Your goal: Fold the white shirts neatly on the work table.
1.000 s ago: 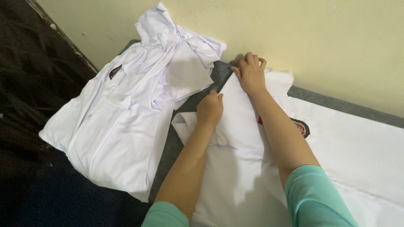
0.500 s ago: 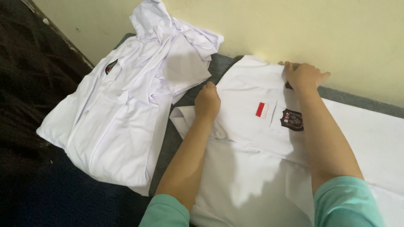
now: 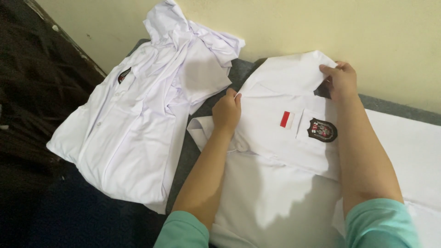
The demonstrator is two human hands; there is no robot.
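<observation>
Against the dark cloth at the far left lies a folded white shirt [image 3: 128, 138], its collar end bunched up toward the wall [image 3: 275, 27]. Just beside it, on the grey mat [image 3: 239, 73], lies the second shirt [image 3: 285, 151], its long axis running from the wall toward the person. The left hand [image 3: 227, 111] presses on its near-left edge, fingers curled shut on the fabric. The right hand [image 3: 339, 80] pinches the folded top edge by the wall. No container shows.
</observation>
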